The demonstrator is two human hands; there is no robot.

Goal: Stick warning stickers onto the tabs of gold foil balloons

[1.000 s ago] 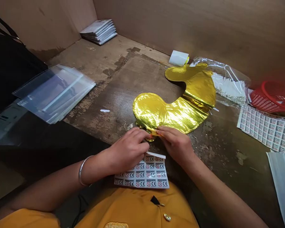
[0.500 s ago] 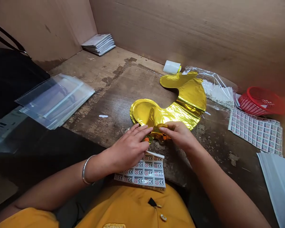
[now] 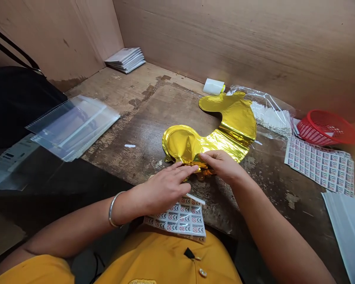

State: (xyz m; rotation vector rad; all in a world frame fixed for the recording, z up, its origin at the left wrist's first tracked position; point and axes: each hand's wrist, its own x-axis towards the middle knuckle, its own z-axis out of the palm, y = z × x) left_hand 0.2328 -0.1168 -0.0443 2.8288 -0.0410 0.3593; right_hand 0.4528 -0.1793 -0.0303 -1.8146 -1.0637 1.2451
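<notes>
A flat gold foil balloon (image 3: 236, 122) with a curved outline lies on the worn table, its near edge under my hands. My left hand (image 3: 168, 187) rests with fingers stretched out over that edge, fingertips on the crinkled foil. Thumb and fingers of my right hand (image 3: 223, 165) pinch the foil just to the right of them. Below my left hand, a sheet of CE warning stickers (image 3: 185, 221) hangs over the table's front edge against the yellow shirt, partly covered by the hand.
Clear plastic sleeves (image 3: 77, 122) lie at left beside a black bag (image 3: 23, 102). Stacked white packets (image 3: 126, 59) stand in the back corner. On the right are a bag of white sticks (image 3: 272, 118), a red basket (image 3: 316, 136), another sticker sheet (image 3: 319, 163) and pale sleeves (image 3: 346, 221).
My left hand has slid slightly right along the balloon's near edge, and the foil there has folded over. My right hand keeps its pinch. The view has shifted slightly.
</notes>
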